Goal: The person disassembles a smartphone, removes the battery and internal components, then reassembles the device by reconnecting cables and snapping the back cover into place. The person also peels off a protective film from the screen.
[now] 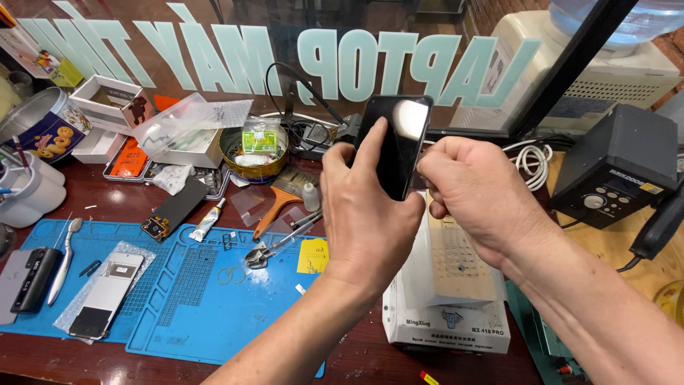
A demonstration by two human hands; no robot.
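Our left hand (367,214) has its fingers wrapped around a dark phone (395,146), with one finger laid flat up the glossy face and the thumb closed on the near edge, so the phone stands upright in the air. Our right hand (474,192) is curled almost into a fist, its fingertips pinched at the phone's right edge; we cannot tell whether they grip a film, a tool or only the edge itself.

The phone hangs just above a white box-shaped machine (449,299), which sits below and between the wrists. As we judge it, the phone looks whole and closed, and the handling at its edge is not yet finished.

Left of the phone lies a blue work mat (192,299) with pliers (274,246), a small tube (206,221) and a flat panel in a clear wrapper (103,292). Right of the phone stands a dark grey station with a knob (616,167).
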